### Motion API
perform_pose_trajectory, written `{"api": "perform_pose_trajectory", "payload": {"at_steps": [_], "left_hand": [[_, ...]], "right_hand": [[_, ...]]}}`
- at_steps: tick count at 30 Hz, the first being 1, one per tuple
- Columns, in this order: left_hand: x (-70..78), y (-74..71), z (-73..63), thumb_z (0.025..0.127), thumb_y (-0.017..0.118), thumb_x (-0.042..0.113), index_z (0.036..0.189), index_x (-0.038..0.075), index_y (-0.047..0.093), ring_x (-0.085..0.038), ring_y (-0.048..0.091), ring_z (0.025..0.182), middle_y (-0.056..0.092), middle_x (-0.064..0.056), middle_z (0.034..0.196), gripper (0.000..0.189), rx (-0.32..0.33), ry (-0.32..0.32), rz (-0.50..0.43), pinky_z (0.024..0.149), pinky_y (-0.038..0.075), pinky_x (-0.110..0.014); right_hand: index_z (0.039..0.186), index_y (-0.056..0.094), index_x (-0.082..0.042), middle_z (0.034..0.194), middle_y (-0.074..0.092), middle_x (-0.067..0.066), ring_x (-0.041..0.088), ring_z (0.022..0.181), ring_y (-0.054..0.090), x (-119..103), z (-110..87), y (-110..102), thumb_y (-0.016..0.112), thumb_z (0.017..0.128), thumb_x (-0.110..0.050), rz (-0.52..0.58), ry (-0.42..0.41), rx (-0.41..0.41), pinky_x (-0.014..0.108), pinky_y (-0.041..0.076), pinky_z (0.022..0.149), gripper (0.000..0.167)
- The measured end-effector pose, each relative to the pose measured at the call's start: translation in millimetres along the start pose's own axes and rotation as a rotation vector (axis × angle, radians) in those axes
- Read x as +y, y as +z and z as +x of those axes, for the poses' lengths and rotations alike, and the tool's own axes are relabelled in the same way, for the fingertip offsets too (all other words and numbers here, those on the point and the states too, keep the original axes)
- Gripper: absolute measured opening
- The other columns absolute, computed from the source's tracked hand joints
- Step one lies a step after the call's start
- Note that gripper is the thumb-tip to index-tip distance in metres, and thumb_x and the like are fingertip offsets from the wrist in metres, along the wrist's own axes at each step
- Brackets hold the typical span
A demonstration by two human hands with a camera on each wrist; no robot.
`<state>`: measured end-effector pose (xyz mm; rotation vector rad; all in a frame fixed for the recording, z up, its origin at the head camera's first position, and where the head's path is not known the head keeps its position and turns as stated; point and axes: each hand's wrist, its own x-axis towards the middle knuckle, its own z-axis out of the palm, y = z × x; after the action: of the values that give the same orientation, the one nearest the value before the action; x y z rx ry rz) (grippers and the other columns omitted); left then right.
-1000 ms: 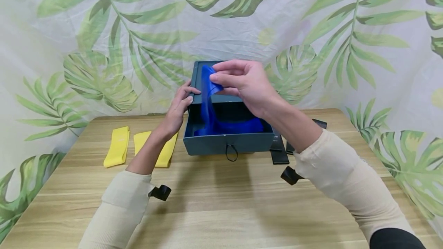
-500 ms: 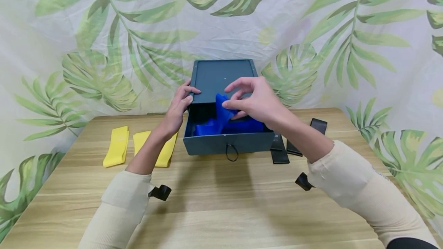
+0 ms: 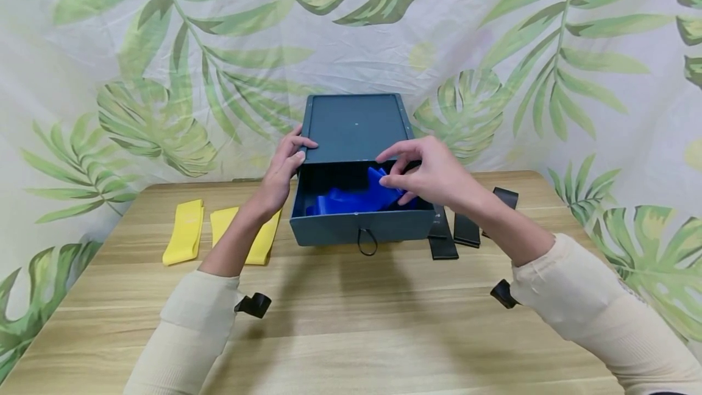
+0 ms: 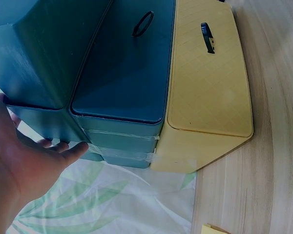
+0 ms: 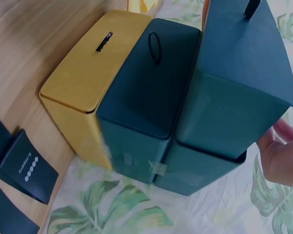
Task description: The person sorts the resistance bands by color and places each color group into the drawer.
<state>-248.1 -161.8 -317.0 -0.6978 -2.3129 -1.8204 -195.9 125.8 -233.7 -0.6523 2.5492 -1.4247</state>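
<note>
A dark teal drawer with a black loop pull is slid out of the top of a teal drawer cabinet. Inside it lies a bunched blue resistance band. Over the drawer's right part, my right hand pinches a raised fold of that band between thumb and fingers, index finger lifted away. My left hand rests against the cabinet's left side, a fingertip on the top edge; the left wrist view shows its fingers spread along the side. In the right wrist view the drawer hides the band.
Below the pulled drawer sit a shut teal drawer and a yellow drawer. Yellow bands lie on the wooden table to the left. Black bands lie to the right. A leaf-print cloth hangs behind.
My right hand has come down and to the right with the blue band, lowering its raised end into the drawer. The left hand and the drawer have stayed put.
</note>
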Motion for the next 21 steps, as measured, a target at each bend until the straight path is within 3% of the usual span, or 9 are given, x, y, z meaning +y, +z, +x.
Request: {"api": "perform_pose_trajectory", "payload": {"at_steps": [5, 9, 13, 17, 21], "left_hand": [[-0.4, -0.1, 0.2, 0.106, 0.034, 0.023, 0.131, -0.006, 0.047, -0.034, 0.01, 0.159, 0.008, -0.011, 0.173, 0.04, -0.003, 0.0, 0.009, 0.12, 0.012, -0.068], [0.0, -0.4, -0.2, 0.106, 0.034, 0.023, 0.132, -0.006, 0.046, -0.034, 0.01, 0.159, 0.008, -0.01, 0.173, 0.041, -0.005, -0.001, 0.009, 0.12, 0.012, -0.068], [0.3, -0.5, -0.6, 0.106, 0.034, 0.024, 0.131, -0.006, 0.046, -0.033, 0.009, 0.159, 0.007, -0.01, 0.173, 0.041, -0.008, -0.003, 0.005, 0.121, 0.012, -0.067], [0.2, -0.5, -0.6, 0.106, 0.034, 0.023, 0.132, -0.006, 0.046, -0.034, 0.01, 0.159, 0.007, -0.011, 0.173, 0.041, -0.008, -0.001, 0.006, 0.12, 0.012, -0.068], [0.4, -0.4, -0.2, 0.106, 0.035, 0.024, 0.131, -0.006, 0.046, -0.034, 0.01, 0.159, 0.006, -0.014, 0.172, 0.041, -0.011, 0.0, -0.006, 0.121, 0.012, -0.067]], "right_hand": [[0.119, 0.073, 0.0, 0.082, 0.071, 0.01, 0.023, 0.058, 0.066, 1, -1.1, -2, 0.075, 0.093, -0.005, -0.162, -0.041, -0.03, 0.037, 0.059, 0.06, 0.027], [0.117, 0.074, 0.0, 0.079, 0.07, 0.007, 0.021, 0.053, 0.064, -1, -1.0, -3, 0.075, 0.093, -0.007, -0.253, -0.057, -0.047, 0.035, 0.057, 0.057, 0.025], [0.116, 0.073, 0.002, 0.081, 0.068, 0.009, 0.02, 0.057, 0.065, -5, -3.5, -6, 0.075, 0.093, -0.005, -0.317, -0.035, -0.047, 0.034, 0.057, 0.055, 0.025], [0.118, 0.073, 0.002, 0.087, 0.069, 0.009, 0.019, 0.065, 0.068, -11, -11.0, -11, 0.074, 0.093, -0.004, -0.387, -0.019, -0.028, 0.032, 0.057, 0.062, 0.026], [0.116, 0.074, -0.001, 0.087, 0.069, 0.008, 0.018, 0.069, 0.068, -17, -25.6, -13, 0.074, 0.094, -0.007, -0.362, -0.068, -0.015, 0.031, 0.054, 0.059, 0.022]]}}
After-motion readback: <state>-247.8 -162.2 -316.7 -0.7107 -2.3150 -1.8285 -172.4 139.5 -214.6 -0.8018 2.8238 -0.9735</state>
